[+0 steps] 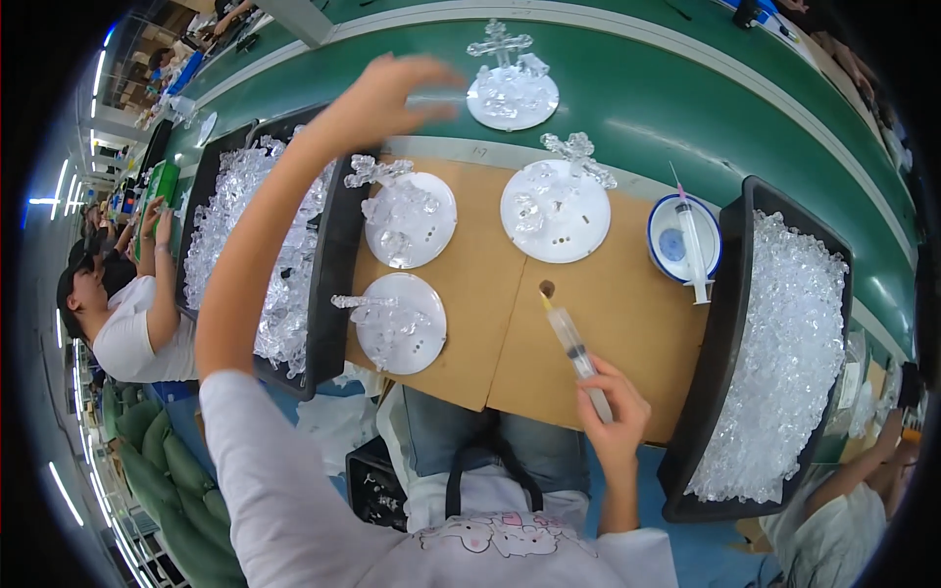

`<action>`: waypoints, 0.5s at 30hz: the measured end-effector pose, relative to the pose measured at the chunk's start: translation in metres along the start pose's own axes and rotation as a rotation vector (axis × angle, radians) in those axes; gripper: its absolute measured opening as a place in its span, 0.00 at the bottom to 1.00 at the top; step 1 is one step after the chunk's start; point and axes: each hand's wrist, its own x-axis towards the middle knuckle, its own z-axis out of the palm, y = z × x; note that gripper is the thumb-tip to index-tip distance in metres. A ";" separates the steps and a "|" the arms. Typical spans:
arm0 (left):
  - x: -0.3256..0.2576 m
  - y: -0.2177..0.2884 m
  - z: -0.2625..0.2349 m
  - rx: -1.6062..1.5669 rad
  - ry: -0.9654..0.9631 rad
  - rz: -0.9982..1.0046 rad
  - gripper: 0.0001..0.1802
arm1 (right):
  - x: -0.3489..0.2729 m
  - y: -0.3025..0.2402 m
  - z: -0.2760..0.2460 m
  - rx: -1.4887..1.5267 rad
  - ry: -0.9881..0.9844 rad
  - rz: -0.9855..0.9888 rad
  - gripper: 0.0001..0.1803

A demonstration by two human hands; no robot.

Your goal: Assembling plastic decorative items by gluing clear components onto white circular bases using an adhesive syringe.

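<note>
My right hand is closed around a clear syringe with a yellowish tip, which points away from me over the brown cardboard. My left hand is stretched out at the far left, above the green table, fingers apart and slightly blurred, with nothing visible in them. Nearest to it is a far white disc bearing clear plastic pieces and an upright clear cross. On the cardboard are another white disc and two more at the left, an upper disc and a lower disc, all with clear pieces on them.
Black bins of clear plastic pieces flank the cardboard: a left bin under my left arm and a right bin. A blue-rimmed white bowl has a second syringe leaning across it. People sit at both sides.
</note>
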 end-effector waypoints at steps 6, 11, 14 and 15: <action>-0.103 0.031 -0.003 0.160 -0.105 0.123 0.18 | 0.046 -0.016 0.079 0.102 -0.134 0.002 0.07; -0.101 0.018 0.022 0.183 0.011 0.177 0.13 | 0.070 -0.010 0.106 0.037 -0.074 -0.019 0.06; -0.098 0.016 0.029 0.185 0.060 0.189 0.09 | 0.076 -0.007 0.117 0.019 -0.069 -0.002 0.06; -0.097 0.016 0.028 0.184 0.086 0.183 0.08 | 0.078 -0.008 0.118 0.003 -0.075 -0.011 0.06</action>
